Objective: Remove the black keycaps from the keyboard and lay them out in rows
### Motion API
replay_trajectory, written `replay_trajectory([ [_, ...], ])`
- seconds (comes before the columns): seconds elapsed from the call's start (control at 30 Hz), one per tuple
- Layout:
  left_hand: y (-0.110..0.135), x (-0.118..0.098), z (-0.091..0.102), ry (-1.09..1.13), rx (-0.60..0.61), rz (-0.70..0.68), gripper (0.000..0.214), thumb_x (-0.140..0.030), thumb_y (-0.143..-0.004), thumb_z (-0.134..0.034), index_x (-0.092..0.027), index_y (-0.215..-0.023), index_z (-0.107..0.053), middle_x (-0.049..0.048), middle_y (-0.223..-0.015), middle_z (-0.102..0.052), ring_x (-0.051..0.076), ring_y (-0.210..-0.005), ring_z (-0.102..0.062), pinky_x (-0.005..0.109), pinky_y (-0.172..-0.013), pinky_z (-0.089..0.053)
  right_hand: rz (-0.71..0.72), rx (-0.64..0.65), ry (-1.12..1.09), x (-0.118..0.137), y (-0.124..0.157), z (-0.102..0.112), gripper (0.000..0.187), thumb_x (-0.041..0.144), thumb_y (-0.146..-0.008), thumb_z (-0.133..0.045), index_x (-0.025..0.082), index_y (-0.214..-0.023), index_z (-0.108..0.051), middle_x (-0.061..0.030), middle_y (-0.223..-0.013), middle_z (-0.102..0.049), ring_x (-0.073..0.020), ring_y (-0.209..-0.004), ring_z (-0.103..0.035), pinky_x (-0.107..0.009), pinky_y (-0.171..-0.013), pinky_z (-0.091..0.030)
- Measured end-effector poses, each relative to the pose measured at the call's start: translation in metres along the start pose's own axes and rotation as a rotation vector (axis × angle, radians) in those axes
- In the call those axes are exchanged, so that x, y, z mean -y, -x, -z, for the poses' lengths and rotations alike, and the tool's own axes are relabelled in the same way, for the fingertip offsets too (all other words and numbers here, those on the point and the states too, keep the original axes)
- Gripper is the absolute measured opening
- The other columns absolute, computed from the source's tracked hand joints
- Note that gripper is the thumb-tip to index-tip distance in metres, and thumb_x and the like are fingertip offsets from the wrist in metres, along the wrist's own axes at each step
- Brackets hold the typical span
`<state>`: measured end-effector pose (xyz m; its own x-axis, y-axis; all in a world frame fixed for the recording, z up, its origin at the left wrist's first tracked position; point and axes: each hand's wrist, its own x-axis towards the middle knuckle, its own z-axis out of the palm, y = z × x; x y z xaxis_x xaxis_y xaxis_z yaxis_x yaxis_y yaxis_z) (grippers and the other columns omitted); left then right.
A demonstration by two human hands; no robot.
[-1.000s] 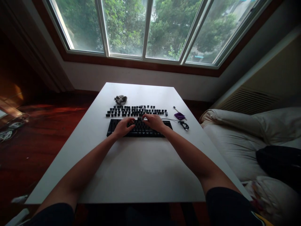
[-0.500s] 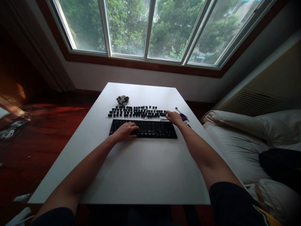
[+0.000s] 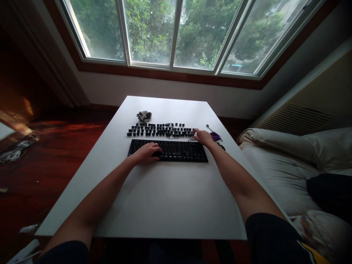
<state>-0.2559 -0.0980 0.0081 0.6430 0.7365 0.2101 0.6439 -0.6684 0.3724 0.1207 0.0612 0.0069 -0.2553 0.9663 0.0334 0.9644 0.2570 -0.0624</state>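
Note:
A black keyboard [image 3: 181, 151] lies on the white table, its upper surface dark. My left hand [image 3: 147, 152] rests over the keyboard's left half, thumb and fingers apart, touching it. Beyond the keyboard, loose black keycaps [image 3: 154, 130] stand in several rough rows. My right hand [image 3: 203, 137] is at the right end of these rows, just past the keyboard's far edge. Its thumb and index finger come together around a keycap, mostly hidden by the fingertips.
A crumpled grey cloth [image 3: 144, 116] lies at the far left of the white table [image 3: 170, 205]. Right of my right hand are a purple item [image 3: 215, 136], a small brush-like tool [image 3: 209, 127] and a dark coiled cord [image 3: 221, 146]. A pale sofa [image 3: 277, 172] stands at the right.
The view has shifted slightly. My left fingers have curled a little more over the keyboard. My right hand stays at the end of the keycap rows.

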Motion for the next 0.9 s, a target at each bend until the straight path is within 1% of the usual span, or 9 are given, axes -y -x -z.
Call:
replay_trajectory([
  [0.13,-0.001,-0.002,0.002,0.005,0.002,0.01,0.034,-0.04,-0.086,-0.07,-0.024,-0.117,-0.07,0.0089,-0.111,-0.066,0.027,-0.105,-0.062,0.038,-0.092,-0.048,0.024,-0.045,-0.067,0.007,0.0,0.009,0.032,0.031,-0.092,-0.062,0.021,-0.122,-0.065,-0.0099,-0.099,-0.074,-0.0234,-0.089,-0.065,-0.031,-0.076,-0.043],
  [0.27,0.001,0.001,0.015,0.042,0.038,0.038,0.031,-0.042,-0.092,-0.062,-0.025,-0.117,-0.071,0.0079,-0.109,-0.068,0.025,-0.101,-0.063,0.035,-0.088,-0.048,0.166,-0.112,-0.186,0.032,0.001,0.023,0.028,0.022,-0.098,-0.044,0.016,-0.113,-0.067,-0.0128,-0.111,-0.071,-0.0225,-0.1,-0.062,-0.031,-0.087,-0.043],
  [0.37,0.009,0.016,0.03,0.026,0.026,0.109,0.028,-0.041,-0.093,-0.059,-0.025,-0.111,-0.073,0.0072,-0.106,-0.07,0.025,-0.096,-0.064,0.034,-0.085,-0.047,0.329,-0.21,-0.275,0.062,0.008,0.034,0.037,0.03,-0.104,-0.035,0.017,-0.11,-0.069,-0.0127,-0.11,-0.068,-0.0223,-0.103,-0.061,-0.031,-0.093,-0.043],
  [0.43,0.017,0.032,0.04,-0.006,-0.007,0.181,0.026,-0.04,-0.092,-0.058,-0.025,-0.104,-0.075,0.0071,-0.103,-0.071,0.025,-0.094,-0.064,0.033,-0.083,-0.046,0.423,-0.276,-0.341,0.085,0.015,0.042,0.04,0.035,-0.105,-0.035,0.018,-0.108,-0.071,-0.0123,-0.109,-0.066,-0.0227,-0.106,-0.06,-0.032,-0.095,-0.043],
  [0.5,0.026,0.049,0.048,-0.02,-0.008,0.261,0.022,-0.037,-0.089,-0.058,-0.025,-0.094,-0.076,0.0059,-0.097,-0.072,0.024,-0.087,-0.064,0.032,-0.078,-0.046,0.46,-0.303,-0.425,0.109,0.022,0.048,0.04,0.041,-0.104,-0.039,0.019,-0.104,-0.072,-0.011,-0.104,-0.067,-0.0223,-0.1,-0.061,-0.032,-0.091,-0.044],
  [0.6,0.04,0.067,0.059,0.021,0.04,0.337,0.017,-0.035,-0.082,-0.061,-0.025,-0.084,-0.075,0.0038,-0.087,-0.072,0.022,-0.076,-0.062,0.03,-0.07,-0.043,0.437,-0.202,-0.646,0.143,0.028,0.05,0.036,0.046,-0.1,-0.046,0.019,-0.1,-0.071,-0.0046,-0.083,-0.068,-0.0184,-0.079,-0.062,-0.029,-0.075,-0.046],
  [0.7,0.048,0.072,0.066,0.079,0.12,0.398,0.016,-0.035,-0.076,-0.063,-0.023,-0.08,-0.074,0.002,-0.079,-0.07,0.019,-0.069,-0.059,0.028,-0.064,-0.04,0.392,-0.061,-0.922,0.176,0.028,0.038,0.035,0.048,-0.098,-0.048,0.018,-0.098,-0.068,0.0019,-0.063,-0.059,-0.0139,-0.058,-0.058,-0.025,-0.06,-0.043],
  [0.8,0.05,0.067,0.072,0.089,0.22,0.435,0.02,-0.037,-0.076,-0.062,-0.021,-0.081,-0.073,0.0009,-0.077,-0.07,0.018,-0.068,-0.059,0.026,-0.063,-0.039,0.395,0.049,-1.148,0.208,0.027,0.017,0.031,0.049,-0.094,-0.053,0.019,-0.096,-0.063,0.0052,-0.06,-0.056,-0.0113,-0.05,-0.054,-0.022,-0.052,-0.042],
  [0.9,0.049,0.061,0.076,0.062,0.291,0.448,0.022,-0.038,-0.077,-0.062,-0.02,-0.085,-0.073,0.0007,-0.08,-0.07,0.017,-0.072,-0.06,0.026,-0.065,-0.04,0.443,0.127,-1.227,0.235,0.028,-0.002,0.024,0.044,-0.09,-0.058,0.021,-0.097,-0.061,0.0057,-0.064,-0.058,-0.0102,-0.052,-0.055,-0.02,-0.051,-0.041],
])
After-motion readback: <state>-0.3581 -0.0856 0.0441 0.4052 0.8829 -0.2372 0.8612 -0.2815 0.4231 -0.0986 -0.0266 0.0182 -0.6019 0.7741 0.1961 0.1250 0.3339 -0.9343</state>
